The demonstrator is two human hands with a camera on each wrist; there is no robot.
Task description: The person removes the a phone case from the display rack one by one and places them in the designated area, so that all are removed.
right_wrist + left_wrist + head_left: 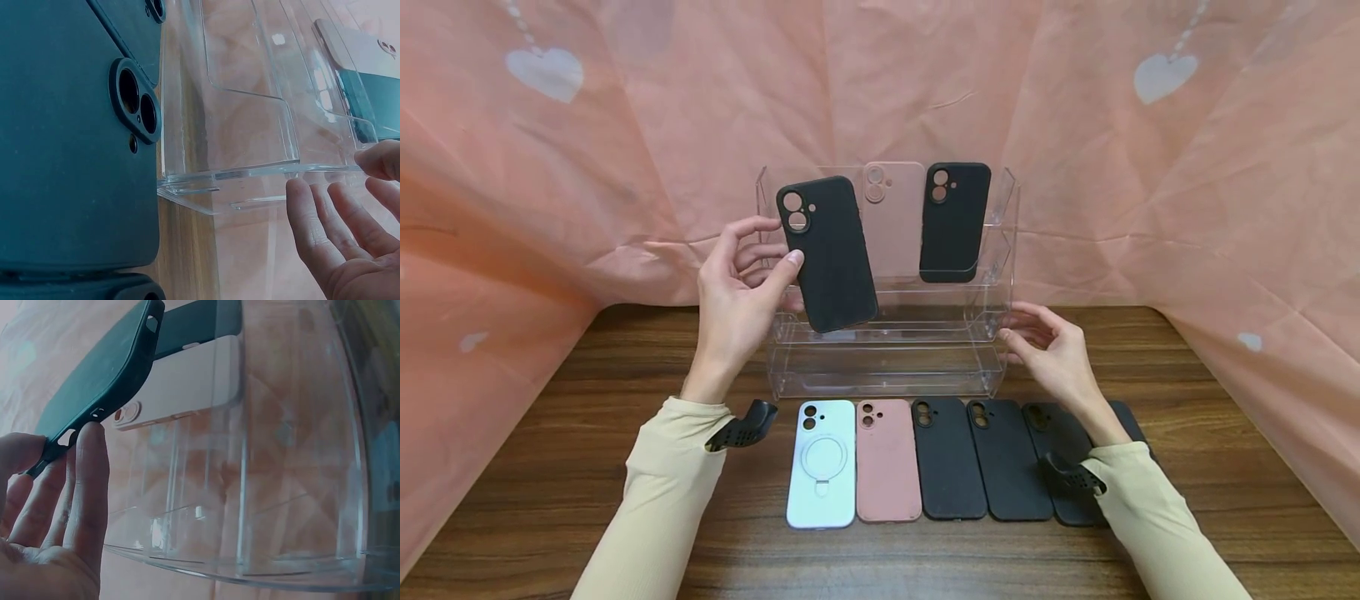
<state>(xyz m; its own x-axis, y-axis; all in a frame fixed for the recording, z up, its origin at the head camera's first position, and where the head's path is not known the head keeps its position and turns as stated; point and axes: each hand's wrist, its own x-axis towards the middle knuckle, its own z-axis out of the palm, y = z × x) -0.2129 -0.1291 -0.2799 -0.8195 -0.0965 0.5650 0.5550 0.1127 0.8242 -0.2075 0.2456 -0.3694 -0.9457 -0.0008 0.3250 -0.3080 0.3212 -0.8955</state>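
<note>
My left hand (741,287) grips a black phone case (827,252) by its left edge and holds it tilted in front of the clear tiered acrylic stand (891,367); in the left wrist view the fingers (87,481) hold that black case (103,378) from below. On the stand's top tier lean a pink case (895,217) and another black case (953,221). My right hand (1048,346) hovers open beside the stand's right side, fingers relaxed, holding nothing; the right wrist view shows its fingers (315,231) close to the acrylic edge (262,172).
On the wooden table (550,492) lies a row of cases: a white one with a ring stand (822,463), a pink one (887,460) and several black ones (981,458). A pink cloth backdrop (587,167) closes in behind and on both sides.
</note>
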